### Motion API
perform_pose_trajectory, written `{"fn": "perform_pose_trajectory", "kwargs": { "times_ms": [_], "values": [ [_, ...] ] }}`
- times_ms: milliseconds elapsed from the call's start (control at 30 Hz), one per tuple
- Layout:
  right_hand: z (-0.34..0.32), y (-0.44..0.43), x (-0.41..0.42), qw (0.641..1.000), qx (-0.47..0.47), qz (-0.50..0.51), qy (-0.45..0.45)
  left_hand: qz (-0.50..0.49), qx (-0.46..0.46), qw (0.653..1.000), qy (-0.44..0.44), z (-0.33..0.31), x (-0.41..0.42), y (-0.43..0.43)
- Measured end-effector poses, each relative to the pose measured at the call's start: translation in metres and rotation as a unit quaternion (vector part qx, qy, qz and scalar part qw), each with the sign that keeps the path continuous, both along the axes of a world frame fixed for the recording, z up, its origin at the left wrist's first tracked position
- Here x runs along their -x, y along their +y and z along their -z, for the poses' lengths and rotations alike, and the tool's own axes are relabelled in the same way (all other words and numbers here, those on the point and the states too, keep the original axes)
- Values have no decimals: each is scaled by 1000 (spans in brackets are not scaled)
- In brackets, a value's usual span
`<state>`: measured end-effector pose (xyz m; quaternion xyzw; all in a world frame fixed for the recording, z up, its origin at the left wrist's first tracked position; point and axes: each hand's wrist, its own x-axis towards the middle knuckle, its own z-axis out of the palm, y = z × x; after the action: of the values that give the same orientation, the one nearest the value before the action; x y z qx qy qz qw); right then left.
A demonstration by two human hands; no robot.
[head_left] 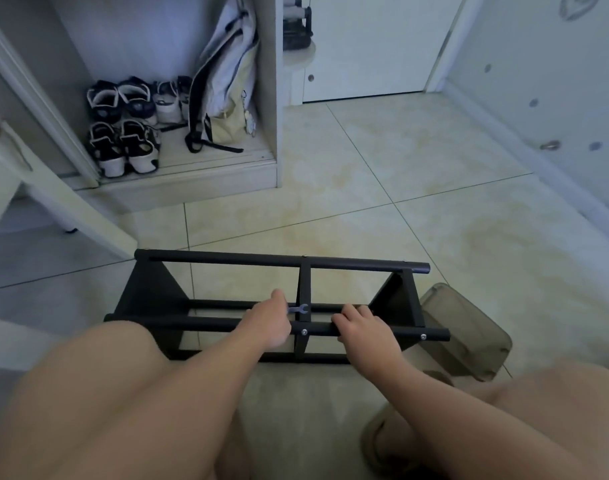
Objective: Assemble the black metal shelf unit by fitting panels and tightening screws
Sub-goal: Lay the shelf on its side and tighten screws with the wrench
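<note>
A black shelf frame (227,258) was seen under the right fingers (351,315), a silver wrench (299,309) at the left fingers (279,301), cream cloudy floor tiles (400,168) beyond them.

My left hand (268,323) hid the left end of the wrench (300,309); whatever its right end met on the shelf frame (279,262) was too small to tell.

tiled floor (400,168) | black shelf frame (279,261) | translucent bin (469,334) | slipper (382,441)

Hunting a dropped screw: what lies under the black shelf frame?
Through gaps in the shelf frame only bare floor tile shows, no loose screw. The floor beneath its end panels, the left hand and the right hand is covered.
</note>
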<state>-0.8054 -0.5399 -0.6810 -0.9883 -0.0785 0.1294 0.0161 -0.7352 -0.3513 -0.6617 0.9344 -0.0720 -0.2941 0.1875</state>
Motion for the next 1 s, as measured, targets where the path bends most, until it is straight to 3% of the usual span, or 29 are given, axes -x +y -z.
{"fn": "perform_pose_trajectory", "kwargs": {
  "times_ms": [333, 533, 700, 1000],
  "values": [
    [-14, -16, 10, 995, -13, 4, 101, -14, 27, 999, 30, 2, 23, -5],
    [-8, -21, -11, 998, -42, -12, 33, -50, 57, 997, 29, 1, 1, 3],
    [13, -23, -31, 999, 1, -27, 30, -56, 64, 995, 41, 4, -21, 14],
    [32, -25, -30, 998, -43, -28, 43, -22, 95, 992, 85, 21, -40, 23]
  ]
}}
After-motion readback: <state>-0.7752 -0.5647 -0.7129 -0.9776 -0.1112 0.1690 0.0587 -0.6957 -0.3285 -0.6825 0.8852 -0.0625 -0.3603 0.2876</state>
